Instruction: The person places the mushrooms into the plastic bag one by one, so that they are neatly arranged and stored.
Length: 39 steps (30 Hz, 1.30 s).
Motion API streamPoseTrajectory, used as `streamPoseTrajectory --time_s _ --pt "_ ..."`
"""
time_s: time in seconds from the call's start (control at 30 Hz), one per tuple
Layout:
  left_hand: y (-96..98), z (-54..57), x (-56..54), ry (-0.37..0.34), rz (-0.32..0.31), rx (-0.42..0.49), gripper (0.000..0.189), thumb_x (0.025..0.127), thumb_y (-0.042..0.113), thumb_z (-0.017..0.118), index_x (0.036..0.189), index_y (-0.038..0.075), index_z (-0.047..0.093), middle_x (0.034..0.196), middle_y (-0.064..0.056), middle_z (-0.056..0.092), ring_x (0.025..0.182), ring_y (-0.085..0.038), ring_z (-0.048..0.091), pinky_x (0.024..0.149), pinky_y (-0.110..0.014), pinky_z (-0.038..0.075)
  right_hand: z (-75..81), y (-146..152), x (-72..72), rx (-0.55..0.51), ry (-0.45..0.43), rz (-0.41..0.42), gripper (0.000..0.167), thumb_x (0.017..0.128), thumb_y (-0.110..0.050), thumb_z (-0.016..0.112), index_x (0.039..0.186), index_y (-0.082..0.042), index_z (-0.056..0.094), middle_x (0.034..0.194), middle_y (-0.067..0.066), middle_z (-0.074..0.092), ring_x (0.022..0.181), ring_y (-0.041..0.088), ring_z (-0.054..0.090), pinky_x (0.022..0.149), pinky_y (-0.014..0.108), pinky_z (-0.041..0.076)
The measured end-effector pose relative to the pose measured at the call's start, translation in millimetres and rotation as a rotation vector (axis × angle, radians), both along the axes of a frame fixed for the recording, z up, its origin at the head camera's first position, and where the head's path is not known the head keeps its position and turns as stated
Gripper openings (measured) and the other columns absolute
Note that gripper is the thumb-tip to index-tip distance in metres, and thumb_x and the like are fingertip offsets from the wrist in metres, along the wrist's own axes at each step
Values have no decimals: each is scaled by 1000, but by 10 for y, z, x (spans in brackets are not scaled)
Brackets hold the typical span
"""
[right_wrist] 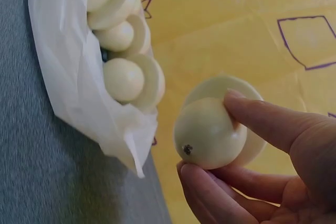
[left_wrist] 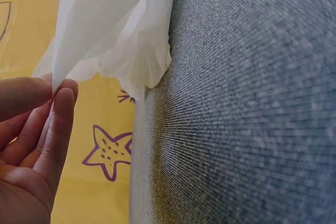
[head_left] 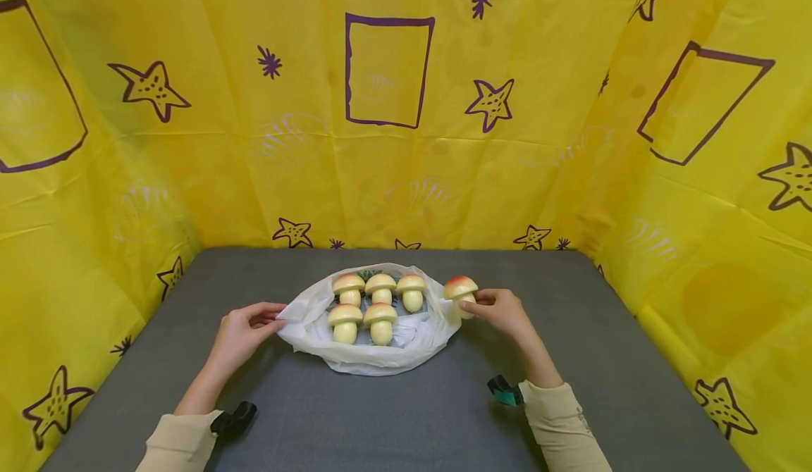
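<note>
A white plastic bag [head_left: 374,365] lies on the grey tabletop with its mouth spread wide. Inside it, several toy mushrooms [head_left: 381,286] with pale yellow stems and caps, some tinged red, stand in two rows. My left hand [head_left: 244,327] pinches the bag's left rim between thumb and fingers; the left wrist view shows the pulled-up plastic [left_wrist: 97,19] in that pinch. At the bag's right side, my right hand [head_left: 504,310] holds another toy mushroom [head_left: 461,289] by its stem. In the right wrist view this mushroom [right_wrist: 207,132] is apart from the bag, a dark spot on its stem's end.
Some crumpled white material [head_left: 412,330] and a bit of green [head_left: 366,274] show inside the bag. Yellow cloth [head_left: 393,176] printed with purple starfish surrounds the grey table [head_left: 380,423] at the back and both sides. A black strap [head_left: 235,419] sits at the left cuff.
</note>
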<state>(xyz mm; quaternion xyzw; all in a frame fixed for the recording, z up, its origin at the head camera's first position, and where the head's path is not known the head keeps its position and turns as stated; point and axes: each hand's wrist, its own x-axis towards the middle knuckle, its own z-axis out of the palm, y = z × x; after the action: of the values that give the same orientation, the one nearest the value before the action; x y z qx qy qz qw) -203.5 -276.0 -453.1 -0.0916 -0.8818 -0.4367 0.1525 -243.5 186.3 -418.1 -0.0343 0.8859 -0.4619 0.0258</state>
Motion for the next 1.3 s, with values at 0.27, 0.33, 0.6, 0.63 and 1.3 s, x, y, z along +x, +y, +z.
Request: streamPoseTrajectory --time_s 0.27,0.33,0.6,0.63,1.3 --pt "-20 -15 -24 12 4 -11 26 80 19 76 103 7 72 87 -9 69 70 -2 59 62 -14 50 0 -154 -12 -45 -7 4 46 80 -32 75 106 5 67 96 17 72 85 33 69 75 38 56" --pt "-25 -20 -29 16 8 -15 26 80 18 76 103 7 72 86 -8 69 69 -2 59 62 -14 50 5 -185 -13 -56 -8 9 47 80 -32 75 107 5 67 97 17 72 85 33 69 76 39 56" --pt "-30 -10 -24 9 12 -22 24 81 18 75 103 7 72 86 -9 69 70 -3 59 63 -14 50 4 -282 -15 -38 -16 -7 46 79 -34 76 106 2 69 95 14 72 79 25 70 71 31 55" --pt "-28 -9 -22 8 13 -19 24 81 18 75 103 8 72 86 -9 69 70 -3 59 63 -14 50 2 -293 -14 -40 -16 -8 45 79 -34 76 105 2 69 94 14 72 78 24 70 70 31 55" --pt "-30 -8 -5 -8 17 -28 25 82 20 75 104 9 72 86 -8 69 70 -3 59 63 -15 50 -1 -564 20 -4 -41 -22 42 78 -36 77 100 -1 72 91 11 73 72 18 70 68 29 54"
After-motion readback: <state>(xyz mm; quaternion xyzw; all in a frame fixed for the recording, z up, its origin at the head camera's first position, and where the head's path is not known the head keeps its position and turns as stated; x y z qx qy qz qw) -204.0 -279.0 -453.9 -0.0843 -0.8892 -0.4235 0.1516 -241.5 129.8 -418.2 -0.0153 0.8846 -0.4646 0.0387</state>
